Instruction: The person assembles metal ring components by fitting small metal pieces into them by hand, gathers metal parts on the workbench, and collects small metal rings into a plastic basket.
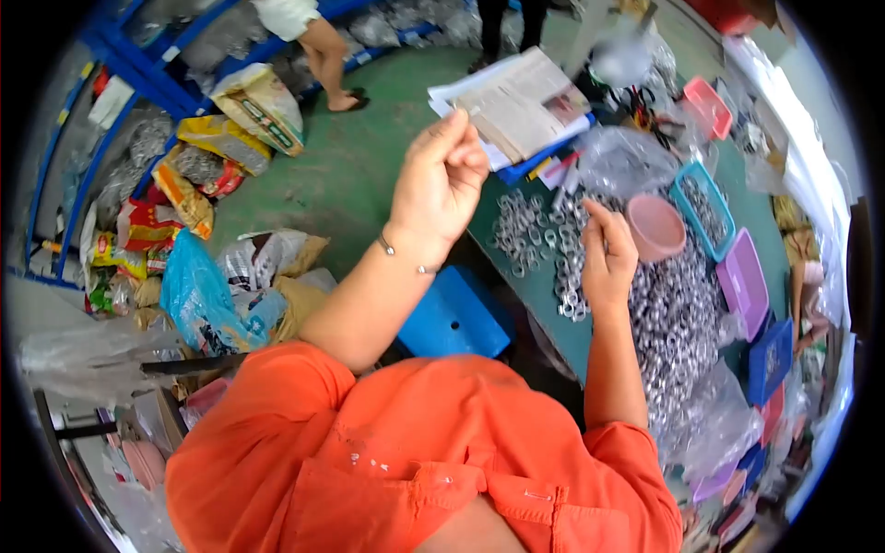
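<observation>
My left hand (438,175) is raised beside the table, its thumb and fingers pinched together. Whatever it may hold is too small to make out. Over the table, my right hand (609,258) has its fingers drawn together near the loose metal rings, and I cannot make out anything between them. A large heap of small silver metal rings (678,323) spreads to the right of that hand. Smaller loose metal rings (521,226) lie to its left. Just right of my right fingertips stands a round pink bowl (680,241).
The green table (539,300) also bears a light-blue basket (732,234), a purple tray (743,276), plastic bags (627,158) and an open printed booklet (521,106). A blue stool (452,323) stands below. Sacks (258,106) and a person's leg (323,64) appear beyond.
</observation>
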Demonstrator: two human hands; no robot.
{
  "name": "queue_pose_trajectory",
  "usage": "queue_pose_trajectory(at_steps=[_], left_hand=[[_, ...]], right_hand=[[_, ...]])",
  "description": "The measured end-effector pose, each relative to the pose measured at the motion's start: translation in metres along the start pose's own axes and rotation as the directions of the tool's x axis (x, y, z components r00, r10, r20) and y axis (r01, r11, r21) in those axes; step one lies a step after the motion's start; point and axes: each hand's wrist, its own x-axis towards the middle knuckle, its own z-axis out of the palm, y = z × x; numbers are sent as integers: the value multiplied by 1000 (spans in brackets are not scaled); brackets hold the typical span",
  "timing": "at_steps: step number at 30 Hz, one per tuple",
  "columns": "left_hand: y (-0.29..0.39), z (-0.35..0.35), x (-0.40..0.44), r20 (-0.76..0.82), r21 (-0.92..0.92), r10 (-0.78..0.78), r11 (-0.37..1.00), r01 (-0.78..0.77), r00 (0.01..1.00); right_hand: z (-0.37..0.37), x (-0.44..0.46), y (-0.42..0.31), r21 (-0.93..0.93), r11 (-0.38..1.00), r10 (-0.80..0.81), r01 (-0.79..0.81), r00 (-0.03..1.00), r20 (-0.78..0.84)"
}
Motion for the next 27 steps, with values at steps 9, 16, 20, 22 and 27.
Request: queue_pose_trajectory(at_steps=[9, 16, 20, 22, 27], left_hand=[[-81, -163, 2, -512, 432, -281, 732, 527, 811], [-145, -218, 11, -679, 337, -307, 676, 655, 667], [-160, -220, 21, -702, 360, -279, 656, 664, 656], [-159, -217, 21, -681, 386, -262, 666, 639, 684], [-136, -181, 1, -466, 529, -478, 525, 667, 745]], right_hand=[[-132, -72, 154, 42, 744, 636, -667, 688, -349], [-138, -1, 221, 7, 561, 789, -828, 532, -307], [-137, 0, 248, -16, 516, 807, -856, 493, -326], [-148, -10, 261, 27, 522, 816, -852, 490, -305], [-111, -45, 187, -72, 784, 592, -616, 779, -207]])
